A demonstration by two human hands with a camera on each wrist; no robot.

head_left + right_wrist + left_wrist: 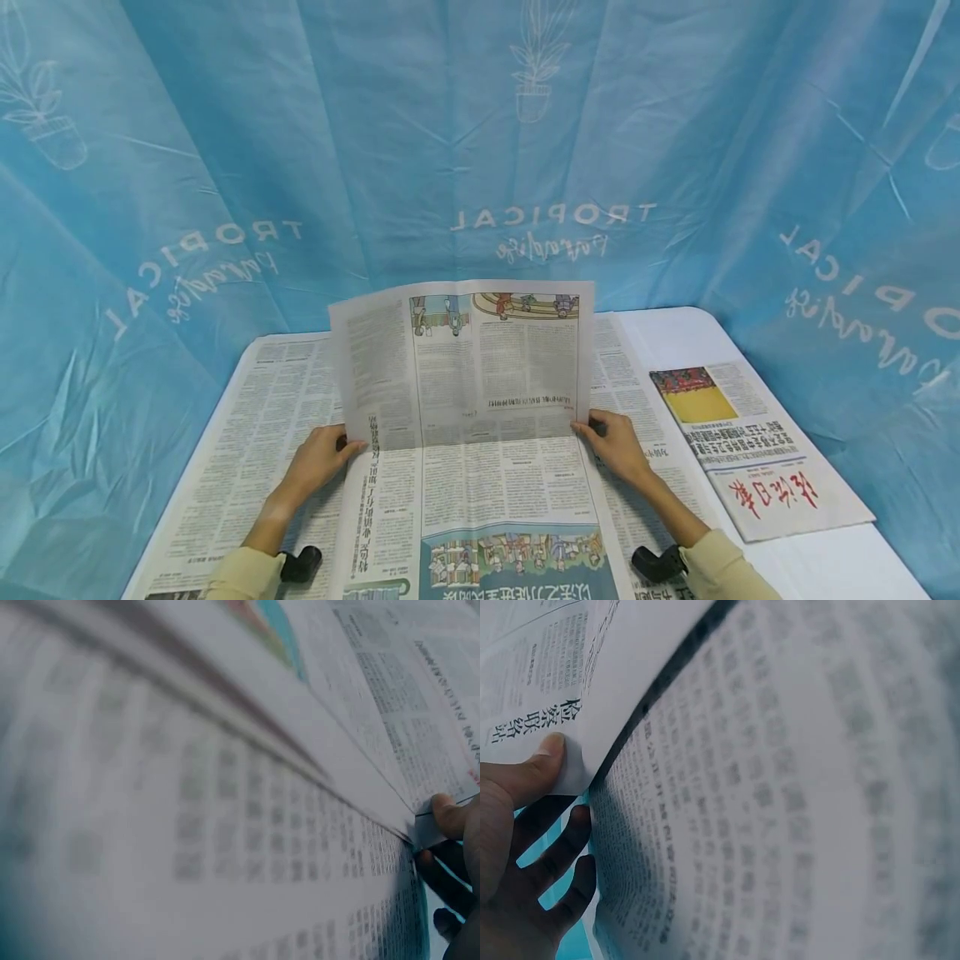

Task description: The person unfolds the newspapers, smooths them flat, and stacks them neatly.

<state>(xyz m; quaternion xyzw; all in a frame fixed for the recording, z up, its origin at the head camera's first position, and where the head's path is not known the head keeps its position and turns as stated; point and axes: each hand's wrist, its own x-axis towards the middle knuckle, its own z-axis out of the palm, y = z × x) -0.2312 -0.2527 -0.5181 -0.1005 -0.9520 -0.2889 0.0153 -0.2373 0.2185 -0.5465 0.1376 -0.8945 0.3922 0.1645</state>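
A newspaper sheet (pixel 510 483) stands partly raised in the head view, its upper half tilted up and a crease running across at hand height. My left hand (pixel 318 458) pinches its left edge, thumb on the printed face and fingers behind. On the opposite edge, my right hand (pixel 617 446) pinches the paper the same way. The left wrist view shows the left thumb (pixel 549 754) pressed on the page by a line of large characters. In the right wrist view the right thumb (pixel 448 814) lies on the sheet's edge, the other fingers beneath. Under the raised sheet lies another spread newspaper (pixel 247 433).
A folded newspaper (pixel 765 458) with a red and yellow picture lies on the white table (pixel 847 567) at the right. Behind and at both sides hangs a blue curtain (pixel 420 150) with white lettering. Black wrist cameras (pixel 302 565) sit at both cuffs.
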